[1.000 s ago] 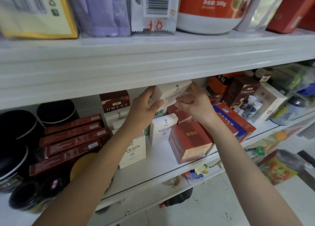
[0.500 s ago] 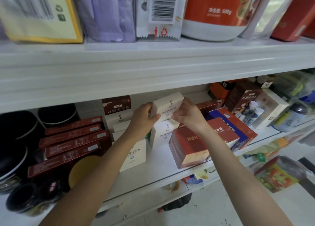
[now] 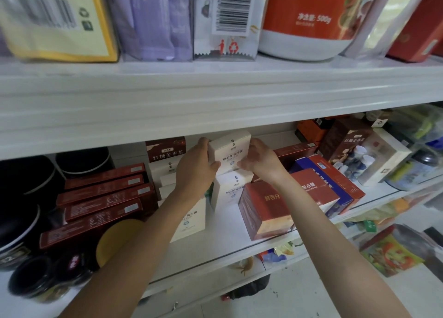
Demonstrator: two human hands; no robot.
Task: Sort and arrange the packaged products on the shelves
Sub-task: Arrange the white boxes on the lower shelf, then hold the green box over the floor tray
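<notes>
White rectangular carton (image 3: 229,152): clamped between left hand (image 3: 195,168) and right hand (image 3: 260,160), atop matching white carton (image 3: 231,189) on white middle shelf (image 3: 225,231). Near right: red-and-gold box (image 3: 265,210). Left: stacked dark-red flat boxes (image 3: 103,198).

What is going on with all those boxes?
A person is tidying packaged goods on a shop shelf. The left hand and the right hand grip a white box by its sides, holding it upright right over a matching box that stands on the shelf. Whether it rests on that one yet is hard to tell. A red box stands to the right, and flat dark red boxes are stacked to the left.
</notes>
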